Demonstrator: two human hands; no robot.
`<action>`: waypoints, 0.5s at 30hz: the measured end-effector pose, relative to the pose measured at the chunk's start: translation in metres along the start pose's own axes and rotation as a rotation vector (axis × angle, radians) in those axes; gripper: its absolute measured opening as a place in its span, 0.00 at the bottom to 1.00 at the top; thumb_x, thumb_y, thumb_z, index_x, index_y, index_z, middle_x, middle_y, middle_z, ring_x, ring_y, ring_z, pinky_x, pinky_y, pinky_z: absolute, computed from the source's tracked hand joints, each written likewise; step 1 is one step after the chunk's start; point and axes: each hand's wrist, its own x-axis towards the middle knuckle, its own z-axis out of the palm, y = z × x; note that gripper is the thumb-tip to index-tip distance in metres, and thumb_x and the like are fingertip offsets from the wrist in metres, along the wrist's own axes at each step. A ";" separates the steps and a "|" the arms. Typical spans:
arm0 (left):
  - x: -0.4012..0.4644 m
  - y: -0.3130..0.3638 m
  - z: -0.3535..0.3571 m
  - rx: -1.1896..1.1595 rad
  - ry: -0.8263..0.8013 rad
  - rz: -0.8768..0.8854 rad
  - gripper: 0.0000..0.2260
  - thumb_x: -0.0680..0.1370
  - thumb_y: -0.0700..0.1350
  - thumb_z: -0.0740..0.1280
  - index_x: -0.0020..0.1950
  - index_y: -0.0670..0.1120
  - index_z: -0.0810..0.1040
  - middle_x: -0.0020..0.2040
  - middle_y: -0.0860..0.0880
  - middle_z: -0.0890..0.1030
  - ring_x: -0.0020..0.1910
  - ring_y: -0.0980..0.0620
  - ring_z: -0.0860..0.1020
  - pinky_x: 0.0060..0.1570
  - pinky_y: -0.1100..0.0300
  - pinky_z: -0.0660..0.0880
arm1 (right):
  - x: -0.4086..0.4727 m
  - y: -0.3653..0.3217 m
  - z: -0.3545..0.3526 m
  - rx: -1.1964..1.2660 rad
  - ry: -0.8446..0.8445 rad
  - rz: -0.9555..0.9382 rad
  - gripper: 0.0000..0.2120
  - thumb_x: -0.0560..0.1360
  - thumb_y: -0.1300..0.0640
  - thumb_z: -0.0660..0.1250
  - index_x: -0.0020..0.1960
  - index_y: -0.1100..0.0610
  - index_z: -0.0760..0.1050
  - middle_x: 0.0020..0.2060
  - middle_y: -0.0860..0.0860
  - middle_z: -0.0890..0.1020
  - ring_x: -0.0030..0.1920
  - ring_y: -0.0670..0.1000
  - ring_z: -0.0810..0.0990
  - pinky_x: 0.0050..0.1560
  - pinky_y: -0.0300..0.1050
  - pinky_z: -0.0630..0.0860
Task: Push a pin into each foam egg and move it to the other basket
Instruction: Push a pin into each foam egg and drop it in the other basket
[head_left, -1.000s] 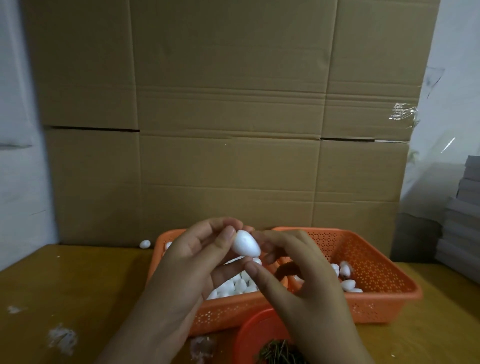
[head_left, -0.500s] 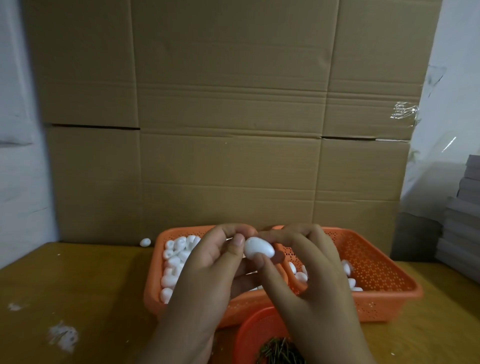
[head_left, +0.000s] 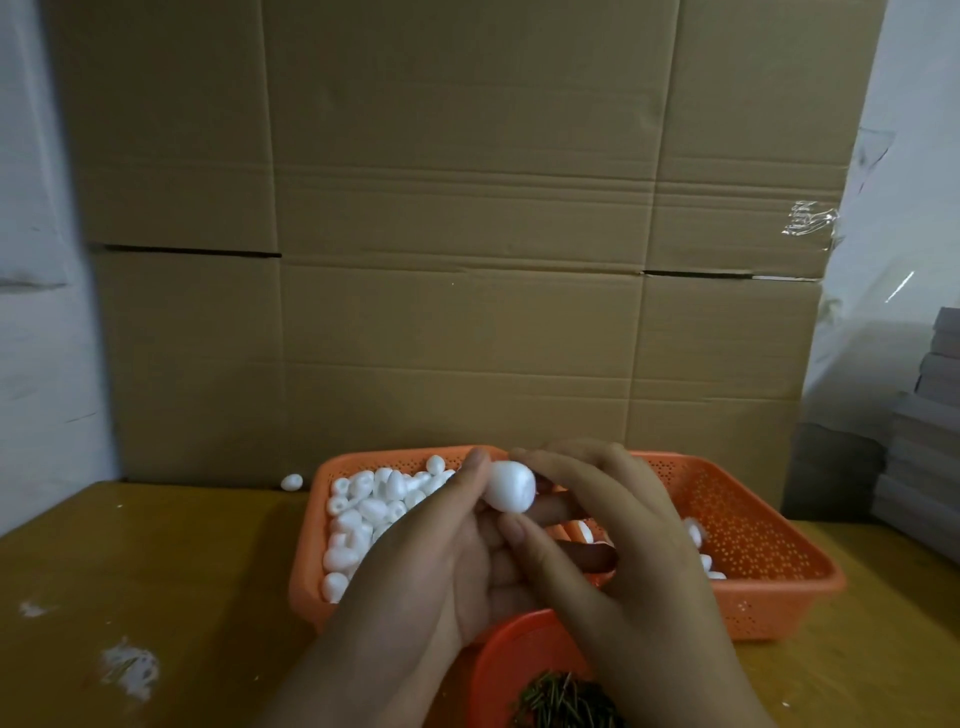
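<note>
Two baskets side by side on the counter — left basket full of foam eggs, right basket holding few. Bowl of pins in front of both. Cardboard boxes behind; one stray egg left of the baskets.

Both hands, left and right, meet, fingers curled together.

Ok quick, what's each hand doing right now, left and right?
Left hand: holding the foam egg, thumb on its left side.
Right hand: fingers curled over the same egg; any pin is hidden.
</note>
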 end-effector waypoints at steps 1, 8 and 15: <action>-0.003 0.001 -0.002 0.041 -0.083 0.009 0.21 0.81 0.50 0.54 0.61 0.36 0.76 0.50 0.34 0.83 0.58 0.39 0.79 0.55 0.52 0.73 | 0.003 0.004 0.002 -0.006 0.007 -0.004 0.13 0.71 0.47 0.67 0.56 0.43 0.77 0.51 0.38 0.77 0.55 0.43 0.76 0.54 0.34 0.70; -0.008 -0.007 -0.020 0.497 -0.033 0.362 0.09 0.77 0.45 0.65 0.50 0.45 0.83 0.47 0.43 0.85 0.48 0.46 0.84 0.44 0.53 0.80 | 0.003 0.002 0.007 -0.025 0.037 0.006 0.13 0.70 0.45 0.68 0.54 0.44 0.77 0.49 0.37 0.79 0.54 0.39 0.76 0.53 0.32 0.69; -0.003 0.001 -0.013 0.485 -0.087 0.204 0.16 0.68 0.57 0.64 0.37 0.48 0.86 0.40 0.45 0.85 0.34 0.51 0.82 0.27 0.60 0.77 | 0.005 -0.001 -0.003 -0.125 0.038 -0.049 0.15 0.73 0.47 0.65 0.59 0.46 0.77 0.45 0.42 0.76 0.49 0.41 0.74 0.51 0.32 0.67</action>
